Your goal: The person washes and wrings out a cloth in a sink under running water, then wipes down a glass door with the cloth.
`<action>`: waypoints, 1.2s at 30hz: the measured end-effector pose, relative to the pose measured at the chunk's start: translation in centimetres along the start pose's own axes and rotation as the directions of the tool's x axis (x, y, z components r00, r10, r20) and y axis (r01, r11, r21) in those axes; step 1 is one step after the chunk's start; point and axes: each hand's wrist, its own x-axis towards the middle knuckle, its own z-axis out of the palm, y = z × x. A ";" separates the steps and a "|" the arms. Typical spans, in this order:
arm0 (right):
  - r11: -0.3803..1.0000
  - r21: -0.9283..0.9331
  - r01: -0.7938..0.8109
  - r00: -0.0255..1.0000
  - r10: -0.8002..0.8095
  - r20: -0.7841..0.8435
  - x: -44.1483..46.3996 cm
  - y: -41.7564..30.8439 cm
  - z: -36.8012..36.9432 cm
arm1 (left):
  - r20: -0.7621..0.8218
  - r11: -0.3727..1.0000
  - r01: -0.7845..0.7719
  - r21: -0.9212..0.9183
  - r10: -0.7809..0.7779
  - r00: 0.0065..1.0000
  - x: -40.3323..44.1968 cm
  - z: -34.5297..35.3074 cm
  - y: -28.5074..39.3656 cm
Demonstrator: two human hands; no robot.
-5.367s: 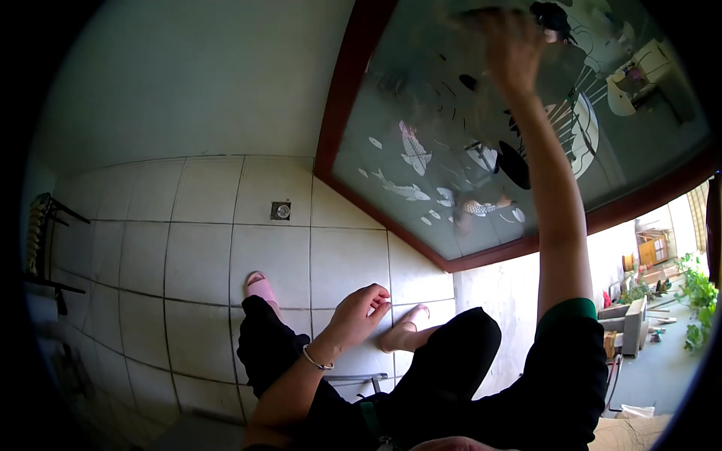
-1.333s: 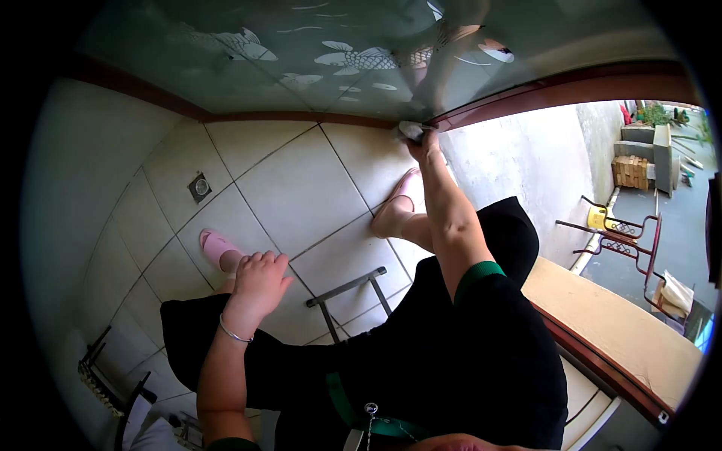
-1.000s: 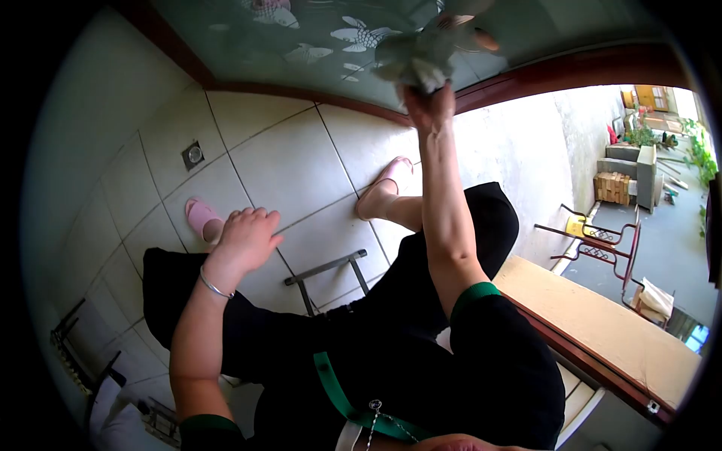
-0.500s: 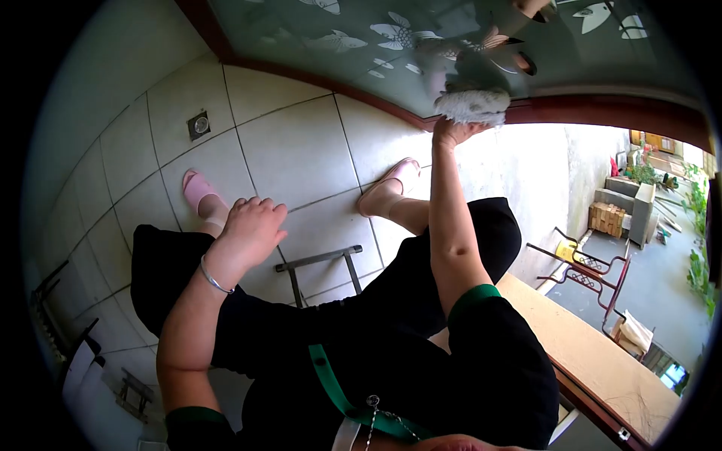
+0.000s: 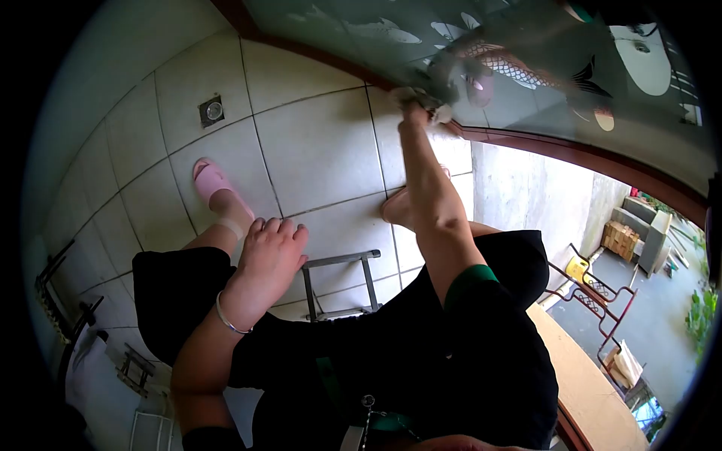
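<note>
My right hand [image 5: 415,115] is wrapped round a whitish, fluffy cleaning cloth [image 5: 442,113]. The cloth lies against the lower edge of a glass door panel [image 5: 376,45], which has fish patterns and a red-brown frame [image 5: 526,137]. Motion blurs this hand and the cloth, so the fingers are only partly visible. My left hand [image 5: 272,252], with a silver bangle [image 5: 229,316] on the wrist, hangs over my lap beside my knee. It holds nothing, and its fingers are loosely bent and slightly apart.
A small dark-framed stool [image 5: 342,259] stands between my legs on the white tiles. A floor drain [image 5: 212,111] lies farther off. At the right are a wooden board [image 5: 594,383], a metal rack [image 5: 594,297] and stacked bricks [image 5: 621,240]. Small stools stand at the left.
My right hand has moved left with the cloth along the door's lower edge. The view has shifted, and my left hand appears slightly lower and farther right, still empty.
</note>
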 end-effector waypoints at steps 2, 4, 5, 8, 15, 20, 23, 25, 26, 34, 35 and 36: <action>0.973 0.092 -0.209 0.974 0.199 0.111 -4.5 -0.2 6.6 | 0.010 1.000 0.004 -0.005 -0.004 1.000 -0.1 0.1 -0.2; 0.925 0.103 -0.365 0.917 0.339 0.211 -8.4 -2.3 12.2 | 0.020 1.000 0.008 0.004 -0.008 1.000 -0.5 -0.1 -0.3; 0.904 0.182 -0.387 0.902 0.331 0.277 -7.5 -0.9 12.9 | 0.021 1.000 0.006 0.006 -0.006 1.000 -0.6 -0.3 -0.4; 0.901 0.247 -0.358 0.906 0.271 0.326 -9.9 -4.3 10.0 | -0.004 0.999 0.021 0.030 -0.021 1.000 -0.7 -1.3 -0.3; 0.739 0.604 -0.299 0.927 0.076 0.366 0.6 -9.7 -14.3 | -0.118 0.999 -0.032 -0.030 0.028 0.993 -1.9 -1.6 0.4; 0.678 0.626 -0.384 0.906 0.144 0.399 0.5 -13.3 -16.6 | -0.099 0.997 -0.079 -0.008 0.078 0.992 -2.4 -1.0 1.5; 0.745 0.616 -0.257 0.966 0.189 0.175 -1.3 -12.8 -10.8 | -0.083 0.996 -0.088 -0.021 0.086 0.993 -2.3 -1.4 1.5; 0.691 0.630 -0.355 0.929 0.185 0.320 -3.5 -13.8 -6.3 | -0.073 0.997 -0.072 0.006 0.072 0.995 -2.0 -1.8 1.5; 0.655 0.636 -0.407 0.900 0.169 0.402 -5.0 -15.1 -4.2 | -0.065 0.998 -0.056 0.034 0.058 0.996 -1.8 -2.1 1.4; 0.752 0.621 0.219 0.875 -0.433 0.216 -23.9 -34.0 3.5 | -0.124 0.995 -0.093 0.035 0.097 0.988 -1.5 -2.1 1.8; 0.672 0.452 0.587 0.713 -0.693 0.103 -26.7 -36.3 3.6 | -0.111 0.995 -0.093 0.045 0.097 0.989 -1.5 -2.3 1.8; 0.602 0.405 0.688 0.657 -0.753 0.002 -27.4 -38.0 3.3 | -0.099 0.994 -0.094 0.056 0.100 0.990 -1.6 -2.3 1.9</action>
